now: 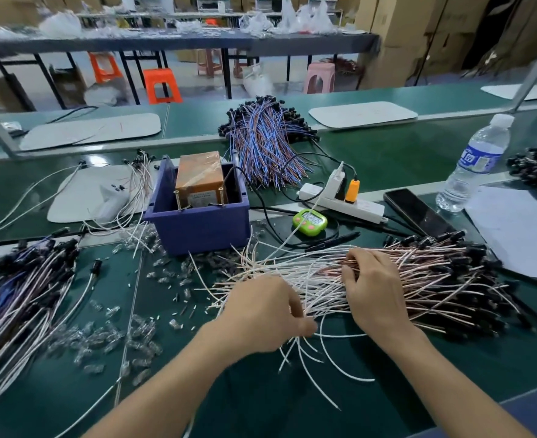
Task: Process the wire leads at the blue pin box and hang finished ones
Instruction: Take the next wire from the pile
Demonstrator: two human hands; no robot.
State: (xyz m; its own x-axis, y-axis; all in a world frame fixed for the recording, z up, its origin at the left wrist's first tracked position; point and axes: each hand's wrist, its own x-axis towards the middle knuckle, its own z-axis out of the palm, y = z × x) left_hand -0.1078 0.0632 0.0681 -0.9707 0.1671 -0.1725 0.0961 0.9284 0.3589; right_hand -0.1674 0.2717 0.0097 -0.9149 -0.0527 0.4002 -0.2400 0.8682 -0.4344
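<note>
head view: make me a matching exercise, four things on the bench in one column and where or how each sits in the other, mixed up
Column A
1 blue pin box
2 water bottle
3 green timer
4 phone

Column B
a lies flat, dark screen up
b stands upright at the far right
c holds an orange-brown block
d sits just in front of the white power strip

Pairs: 1-c, 2-b, 3-d, 4-a
</note>
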